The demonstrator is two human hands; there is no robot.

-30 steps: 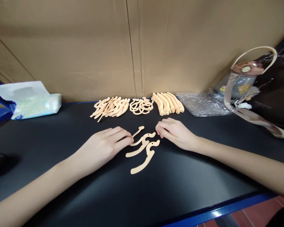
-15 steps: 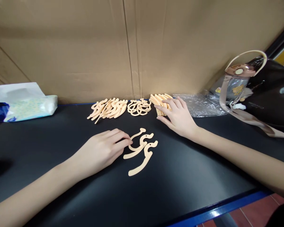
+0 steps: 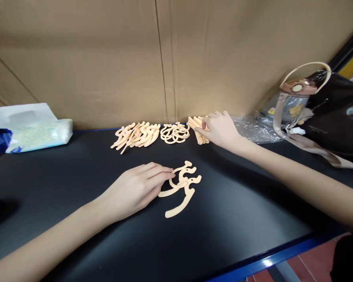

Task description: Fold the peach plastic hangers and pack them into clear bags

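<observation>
My left hand [image 3: 141, 188] is closed, its fingertips gripping the edge of a thin, open-ring cream piece [image 3: 188, 163] with a small flat end. That ring piece overlaps a hooked, S-curved cream piece [image 3: 167, 193]. A second S-curved piece [image 3: 181, 205] lies nearest me, touching the others. At the back, my right hand [image 3: 219, 129] is bent over a pile of narrow cream strips [image 3: 198, 136], thumb and forefinger drawn together at its right side. What lies between those fingertips is hidden.
Behind my left hand lie a pile of S-curved pieces [image 3: 138, 136] and a pile of ring pieces [image 3: 175, 134]. A tissue pack [image 3: 41, 135] is at the left. Clear plastic [image 3: 255, 129], a strapped bottle [image 3: 295, 103] and a black bag [image 3: 338, 117] occupy the right, before a cardboard wall [image 3: 106, 58].
My right hand's spread fingers have curled in over the strip pile. My left hand has slid the ring piece slightly right, further over the hooked pieces.
</observation>
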